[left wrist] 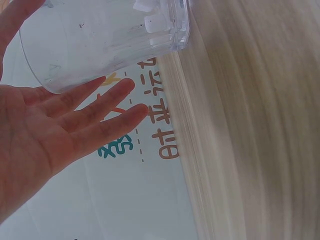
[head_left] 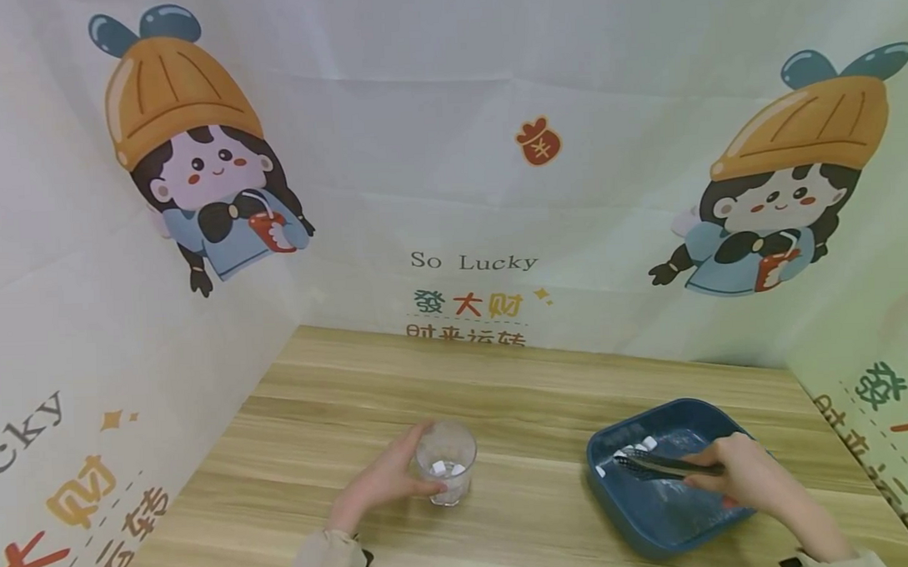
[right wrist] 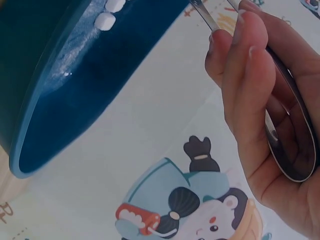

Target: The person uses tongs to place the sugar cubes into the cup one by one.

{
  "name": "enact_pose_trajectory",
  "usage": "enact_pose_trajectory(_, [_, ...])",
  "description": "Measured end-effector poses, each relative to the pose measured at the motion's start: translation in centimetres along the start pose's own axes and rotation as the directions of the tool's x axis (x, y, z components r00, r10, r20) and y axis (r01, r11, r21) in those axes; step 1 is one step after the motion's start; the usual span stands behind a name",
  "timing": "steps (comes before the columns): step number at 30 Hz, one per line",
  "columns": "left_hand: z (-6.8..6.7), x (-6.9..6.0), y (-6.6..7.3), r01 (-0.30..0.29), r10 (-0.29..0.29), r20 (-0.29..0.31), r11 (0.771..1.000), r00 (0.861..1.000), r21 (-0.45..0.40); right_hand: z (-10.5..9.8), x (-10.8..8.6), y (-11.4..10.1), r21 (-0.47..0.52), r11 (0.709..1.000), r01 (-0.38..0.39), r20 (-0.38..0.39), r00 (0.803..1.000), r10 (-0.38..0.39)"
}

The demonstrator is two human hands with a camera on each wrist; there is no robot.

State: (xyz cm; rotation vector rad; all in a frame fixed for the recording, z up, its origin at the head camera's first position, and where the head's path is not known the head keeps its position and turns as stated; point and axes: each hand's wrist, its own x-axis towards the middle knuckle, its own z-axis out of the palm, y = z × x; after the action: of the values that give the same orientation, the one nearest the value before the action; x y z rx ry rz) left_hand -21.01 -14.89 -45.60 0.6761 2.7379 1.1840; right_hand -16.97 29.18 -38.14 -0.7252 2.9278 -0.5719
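Observation:
My left hand holds a clear glass upright on the table, the thumb on the near side. In the left wrist view several fingers lie nearly straight along the glass wall. A few small white cubes lie near the glass bottom. My right hand grips metal tongs, which bend round inside the palm. Their tips reach low into a dark blue square bowl, beside more white cubes. Whether the tips pinch a cube, I cannot tell.
White powder coats part of the bowl's inside. The wood-grain table runs back to a printed cloth wall, with cloth at the left and right sides as well. Bare tabletop separates the glass from the bowl.

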Motion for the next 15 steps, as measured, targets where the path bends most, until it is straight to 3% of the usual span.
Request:
enact_pose_trajectory(8, [0.0,0.0,-0.1,0.0,0.0,-0.004,1.0,1.0,0.003,-1.0,-1.1,-0.2,0.049,0.997,-0.058,0.028,0.998,0.056])
enact_pose_trajectory(15, [0.0,-0.1,0.0,-0.005,0.005,-0.003,1.0,1.0,-0.004,-1.9,-2.2,-0.8,0.023,0.997,-0.075,0.009,0.997,0.075])
